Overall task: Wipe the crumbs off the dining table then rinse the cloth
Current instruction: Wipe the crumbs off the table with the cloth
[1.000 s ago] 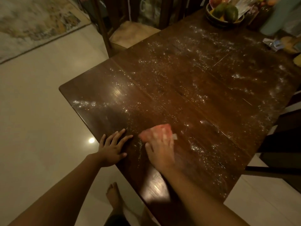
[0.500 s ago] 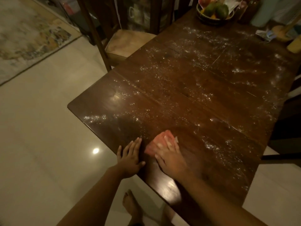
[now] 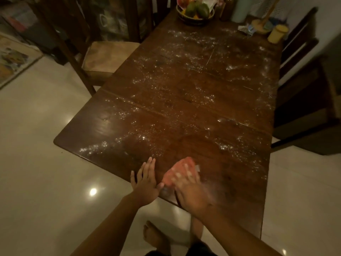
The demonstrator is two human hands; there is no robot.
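Right fingers [image 3: 185, 176] pressing flat on cloth [image 3: 186, 162].

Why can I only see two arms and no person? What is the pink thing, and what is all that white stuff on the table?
The camera sits on the person's head and looks down, so you see what they see: their own arms and a bare foot below. There is only this one view.

The left hand rests open at the near edge of the dark wooden table. The right hand presses flat on a pink cloth. It looks blurry, probably because it is wiping.

The white specks are crumbs, scattered over most of the table. At the far end stand a bowl of fruit and a yellow container. A chair with a cushion stands by the table's left side.
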